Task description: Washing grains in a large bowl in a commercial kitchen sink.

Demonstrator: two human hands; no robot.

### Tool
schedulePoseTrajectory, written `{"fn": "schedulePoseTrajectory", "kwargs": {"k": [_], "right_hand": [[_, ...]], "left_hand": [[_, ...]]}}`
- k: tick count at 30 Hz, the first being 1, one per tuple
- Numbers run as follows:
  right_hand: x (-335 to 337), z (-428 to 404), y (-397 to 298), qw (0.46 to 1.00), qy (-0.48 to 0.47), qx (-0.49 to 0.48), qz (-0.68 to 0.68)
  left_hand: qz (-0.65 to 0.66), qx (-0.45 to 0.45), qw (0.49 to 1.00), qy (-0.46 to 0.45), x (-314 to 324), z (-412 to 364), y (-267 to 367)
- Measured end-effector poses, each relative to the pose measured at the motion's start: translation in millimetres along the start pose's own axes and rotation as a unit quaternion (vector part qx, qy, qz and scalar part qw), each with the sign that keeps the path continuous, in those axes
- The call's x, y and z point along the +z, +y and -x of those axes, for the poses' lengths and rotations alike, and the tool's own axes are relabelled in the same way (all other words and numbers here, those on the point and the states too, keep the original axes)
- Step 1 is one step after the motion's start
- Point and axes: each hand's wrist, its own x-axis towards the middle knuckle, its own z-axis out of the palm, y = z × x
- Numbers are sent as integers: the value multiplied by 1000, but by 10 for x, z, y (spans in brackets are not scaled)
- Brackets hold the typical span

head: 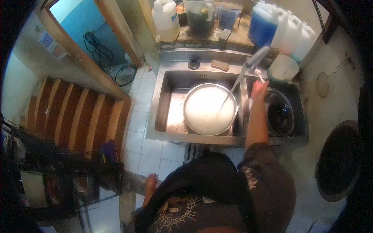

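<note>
My right hand [258, 89] reaches forward over the sink divider, its fingers at a small white handle [258, 74] beside the grey tap [256, 58]. Water [231, 91] runs from the tap into a large round metal basin [210, 109]. Whitish, brightly lit liquid fills the basin, which sits in the left bowl of the steel sink [172, 137]. Low at my left side hangs my left hand [151, 180], away from the sink; its fingers are too small and blurred to make out. Under my right forearm, a clear round lid or bowl [281, 112] lies in the right bowl.
A sponge [220, 65] and a black drain stopper [193, 64] rest on the sink's back rim. Plastic jugs [263, 23], a pitcher [199, 17] and a measuring cup [227, 17] stand on the ledge behind. Wooden stairs [74, 116] rise at left. A dark pan [338, 161] hangs at right.
</note>
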Motion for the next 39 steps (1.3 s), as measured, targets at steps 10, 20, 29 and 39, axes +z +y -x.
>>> {"fn": "schedulePoseTrajectory", "kwargs": {"k": [10,20,29,39], "right_hand": [[725,-361,-483,814,-91,-174,546],[-1205,1756,811,43,-638,-18,769],[-1046,1778,888,54,-669,-72,737],[-812,1828,800,59,-700,-133,699]], "left_hand": [[-92,80,989,-82,668,71,577],[-37,63,997,8,1402,494,158],[-230,35,972,-12,941,553,-1418],[-553,400,729,-57,808,626,-1998]]}}
